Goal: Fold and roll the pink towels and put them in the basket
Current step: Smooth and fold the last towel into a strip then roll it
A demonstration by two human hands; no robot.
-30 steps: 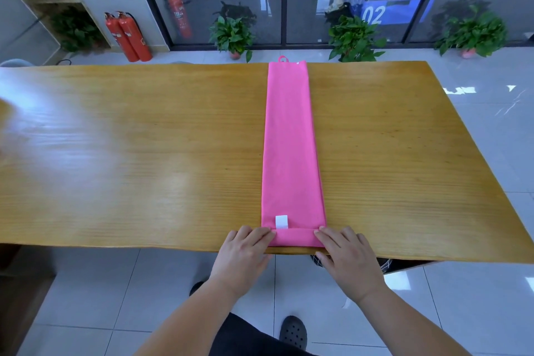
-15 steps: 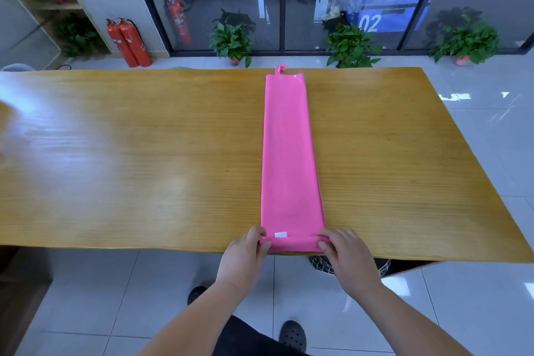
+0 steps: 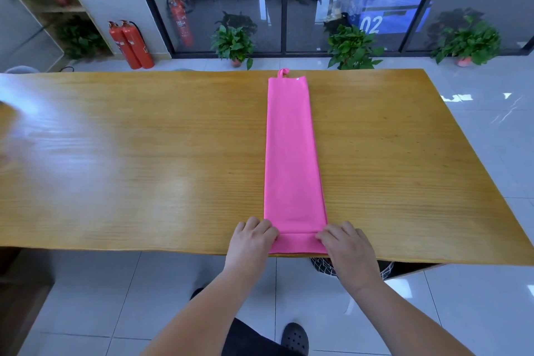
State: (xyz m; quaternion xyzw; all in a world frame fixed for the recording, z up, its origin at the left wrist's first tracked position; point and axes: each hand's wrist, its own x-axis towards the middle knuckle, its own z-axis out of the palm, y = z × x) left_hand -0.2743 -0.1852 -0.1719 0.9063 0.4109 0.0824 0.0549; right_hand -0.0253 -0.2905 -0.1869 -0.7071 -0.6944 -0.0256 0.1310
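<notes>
At the near edge of the table point(image 3: 144, 176), the left hand point(image 3: 250, 241) and right hand point(image 3: 345, 247) sit at either end of the towel's first turned-over fold. The fingers of both are curled and grip that fold, one hand at each side edge. Just below the table edge, between the forearms, part of a dark mesh basket point(image 3: 323, 265) is visible; most of it is hidden by the tabletop and the right arm. The pink towel point(image 3: 291, 153) lies flat on the table as a long narrow strip, running straight away from the person, with only its near end turned over. It appears thin, soft and light, with no stiffness of its own, so it is judged likely to slacken or skew if rolled unevenly. The sound hold is at both ends of the fold, with even pressure across the width. A small loop point(image 3: 283, 72) marks the far end, near the far table edge. Beyond stand potted plants point(image 3: 234, 43) and fire extinguishers point(image 3: 131, 45) on a tiled floor.
</notes>
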